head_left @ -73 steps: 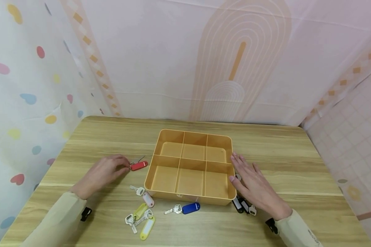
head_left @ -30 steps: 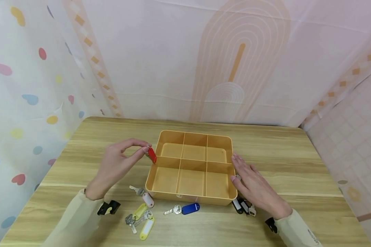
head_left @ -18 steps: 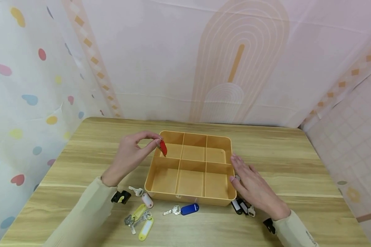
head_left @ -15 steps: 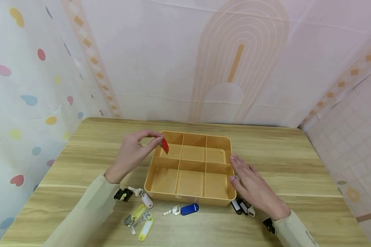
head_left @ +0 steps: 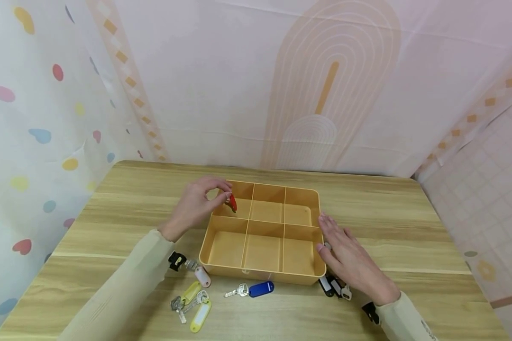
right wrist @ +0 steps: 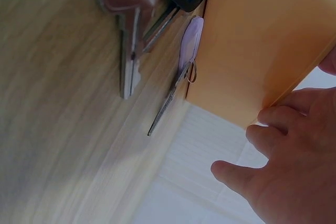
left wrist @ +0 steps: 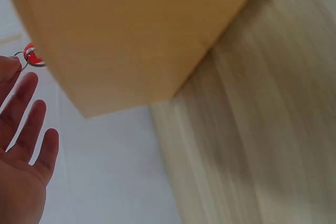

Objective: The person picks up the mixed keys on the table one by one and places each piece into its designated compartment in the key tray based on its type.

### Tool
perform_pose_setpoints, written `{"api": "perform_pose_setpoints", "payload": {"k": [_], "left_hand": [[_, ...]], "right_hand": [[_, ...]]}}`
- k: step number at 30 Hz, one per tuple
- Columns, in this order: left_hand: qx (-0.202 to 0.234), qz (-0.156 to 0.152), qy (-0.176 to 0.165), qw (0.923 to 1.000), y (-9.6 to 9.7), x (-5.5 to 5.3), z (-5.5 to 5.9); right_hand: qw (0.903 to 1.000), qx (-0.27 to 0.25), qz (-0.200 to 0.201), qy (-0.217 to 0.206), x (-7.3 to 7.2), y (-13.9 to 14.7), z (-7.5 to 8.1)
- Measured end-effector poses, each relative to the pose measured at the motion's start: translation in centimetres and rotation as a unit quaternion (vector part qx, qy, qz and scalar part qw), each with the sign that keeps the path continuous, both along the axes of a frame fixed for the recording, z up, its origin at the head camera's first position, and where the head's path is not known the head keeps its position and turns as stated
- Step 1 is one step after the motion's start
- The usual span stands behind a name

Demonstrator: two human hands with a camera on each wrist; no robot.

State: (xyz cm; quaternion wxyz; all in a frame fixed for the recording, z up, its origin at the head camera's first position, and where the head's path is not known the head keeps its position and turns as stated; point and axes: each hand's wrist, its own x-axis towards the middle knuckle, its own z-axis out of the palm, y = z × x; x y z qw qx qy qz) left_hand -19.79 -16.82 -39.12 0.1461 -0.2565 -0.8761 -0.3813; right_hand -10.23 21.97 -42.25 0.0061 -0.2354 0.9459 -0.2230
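Note:
My left hand [head_left: 196, 202] pinches the ring of a red key tag [head_left: 233, 203] between thumb and forefinger. The tag hangs over the back left compartment of an orange six-part box [head_left: 296, 278]. In the left wrist view the metal ring shows beside the red tag [left wrist: 32, 55], partly behind the box wall, and the other fingers are spread. My right hand [head_left: 356, 263] rests with relaxed, extended fingers on the box's right rim. Beneath it, key tags with black frames [head_left: 330, 285] lie beside the box. The right wrist view also reveals a purple key tag [right wrist: 190, 41] there.
In front of the box lie a blue key tag [head_left: 261, 289] with its key, a pink one [head_left: 203, 277], and two yellow ones [head_left: 201, 316] with keys. The wooden table [head_left: 409, 227] meets a patterned cloth backdrop [head_left: 222, 94] behind.
My left hand has lifted the red key tag off the table left of the box and carried it right, over the back left compartment. The right hand has stayed on the rim.

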Motion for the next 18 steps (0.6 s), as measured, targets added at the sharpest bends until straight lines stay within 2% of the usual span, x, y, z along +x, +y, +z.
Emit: {"api": "perform_pose_setpoints", "payload": {"k": [4, 10, 18], "left_hand": [[-0.009, -0.006, -0.002, 0.9999, 0.0, -0.3, -0.8], [-0.032, -0.006, -0.015, 0.9994, 0.0, -0.6, -1.4], [-0.084, 0.0, 0.015, 0.9964, -0.2, -0.9, -2.0]], "right_hand": [[1.0, 0.0, 0.001, 0.004, 0.0, 0.1, 0.0], [1.0, 0.002, 0.001, 0.004, -0.1, 0.2, 0.0], [0.9999, -0.001, 0.003, 0.009, -0.4, 0.3, -0.2]]}}
